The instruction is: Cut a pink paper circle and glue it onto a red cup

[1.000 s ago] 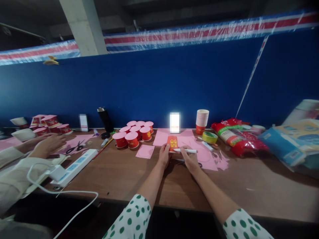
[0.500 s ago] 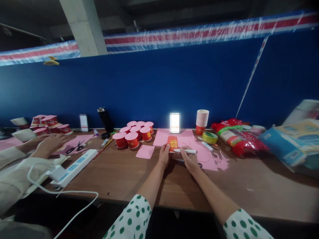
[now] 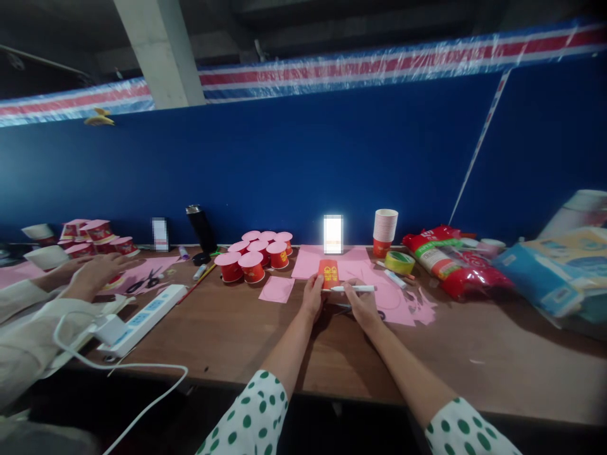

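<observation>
My left hand (image 3: 313, 298) is closed around the side of a red paper cup (image 3: 331, 270) with yellow lettering, held above the table with its white rim toward me. My right hand (image 3: 362, 302) grips a white marker pen (image 3: 353, 289), whose tip points left, close to the cup's rim; whether it touches cannot be made out. Under my right hand lie scissors (image 3: 380, 314), mostly hidden. Sheets of pink paper (image 3: 308, 260) spread out behind and to the right. A pink square (image 3: 275, 289) with a drawn circle rests left of my hands.
Red cups topped with pink discs (image 3: 250, 260) cluster at left. Stacked cups (image 3: 385, 227), yellow tape (image 3: 399, 262), a red bag (image 3: 450, 262) and a blue package (image 3: 545, 272) stand right. A bright phone (image 3: 333, 234) leans behind. A power strip (image 3: 149, 316) lies near a co-worker's hands (image 3: 92, 275).
My hands, the cup and the pen stay almost exactly where they were. The co-worker's hand at left has shifted slightly.
</observation>
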`<state>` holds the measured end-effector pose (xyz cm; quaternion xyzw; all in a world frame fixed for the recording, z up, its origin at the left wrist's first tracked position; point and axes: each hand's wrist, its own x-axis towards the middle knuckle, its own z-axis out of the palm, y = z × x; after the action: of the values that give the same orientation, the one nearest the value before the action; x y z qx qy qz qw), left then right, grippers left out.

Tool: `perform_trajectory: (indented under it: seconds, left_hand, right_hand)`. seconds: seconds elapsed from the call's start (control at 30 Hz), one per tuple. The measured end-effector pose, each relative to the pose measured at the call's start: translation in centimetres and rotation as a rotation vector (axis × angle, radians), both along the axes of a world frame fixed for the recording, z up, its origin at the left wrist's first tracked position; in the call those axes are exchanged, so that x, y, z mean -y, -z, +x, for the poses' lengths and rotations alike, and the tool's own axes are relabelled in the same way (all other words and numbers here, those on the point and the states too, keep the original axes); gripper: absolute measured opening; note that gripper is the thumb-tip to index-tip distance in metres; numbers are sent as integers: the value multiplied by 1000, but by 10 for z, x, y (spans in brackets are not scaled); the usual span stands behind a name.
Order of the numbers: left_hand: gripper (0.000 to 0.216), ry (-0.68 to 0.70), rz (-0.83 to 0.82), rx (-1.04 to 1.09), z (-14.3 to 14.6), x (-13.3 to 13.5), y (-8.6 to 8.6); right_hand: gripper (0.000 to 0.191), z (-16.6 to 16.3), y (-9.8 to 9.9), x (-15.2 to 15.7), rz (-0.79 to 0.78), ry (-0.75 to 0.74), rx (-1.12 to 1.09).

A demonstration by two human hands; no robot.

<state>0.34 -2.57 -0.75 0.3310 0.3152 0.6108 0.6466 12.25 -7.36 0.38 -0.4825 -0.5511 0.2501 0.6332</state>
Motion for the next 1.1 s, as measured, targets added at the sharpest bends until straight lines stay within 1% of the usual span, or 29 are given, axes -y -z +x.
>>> perform_trajectory:
  seconds: [0.13, 0.4, 0.77, 1.1]
  left_hand:
    - [36, 9, 11, 6, 0, 2, -2]
    - [36, 15, 25, 13, 1, 2, -2]
    - [36, 19, 25, 22, 1, 1, -1]
    - [37, 23, 28, 31, 1, 1, -1]
  right_hand:
    - [28, 2, 3, -2, -12, 14, -16]
    - [34, 2, 3, -5, -4, 37, -63]
    - [27, 2, 3, -3, -15, -1, -44]
    - [27, 1, 1, -2, -21, -3, -45]
